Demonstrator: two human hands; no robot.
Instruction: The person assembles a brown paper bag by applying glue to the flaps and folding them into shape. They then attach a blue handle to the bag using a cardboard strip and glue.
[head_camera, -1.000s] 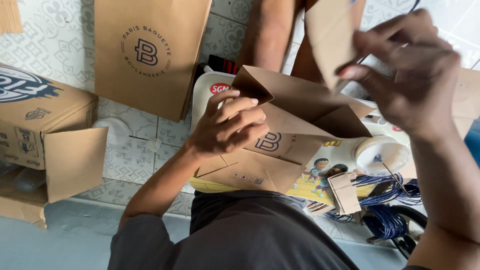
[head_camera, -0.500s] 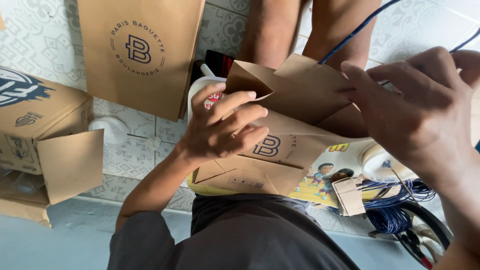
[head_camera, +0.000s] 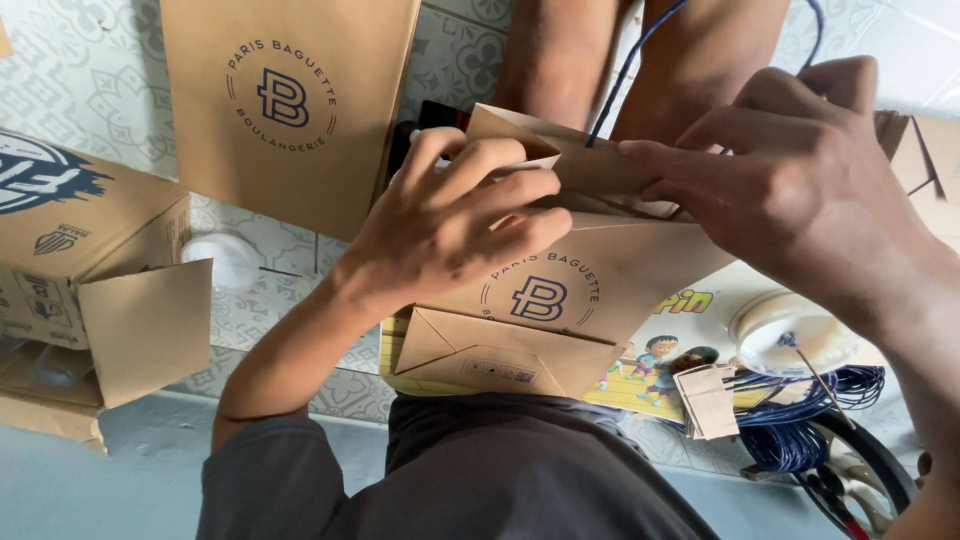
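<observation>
a brown kraft paper bag (head_camera: 560, 300), matte and creased, with a round dark blue printed emblem on its face and a folded triangular bottom, lies on its side between the two hands, over a glossy yellow picture sheet with cartoon figures (head_camera: 690, 345). the left hand (head_camera: 450, 225) is curled over the bag's upper left edge, fingers bent and pressing on the folded paper lip, and the right hand (head_camera: 790, 190) pinches the same lip from the right, thumb and fingers closed on the fold; the hands sit close together, both clamped on the bag's mouth. what is inside the bag cannot be told. a second, flat bag of the same brown paper (head_camera: 290, 110) lies beyond the left hand on the patterned tile floor (head_camera: 90, 80). toward the floor's left edge an open corrugated cardboard box (head_camera: 90, 270) shows its flap hanging out. by the right edge a coil of blue wire (head_camera: 810, 420) lies beside a round white lid (head_camera: 790, 335).
</observation>
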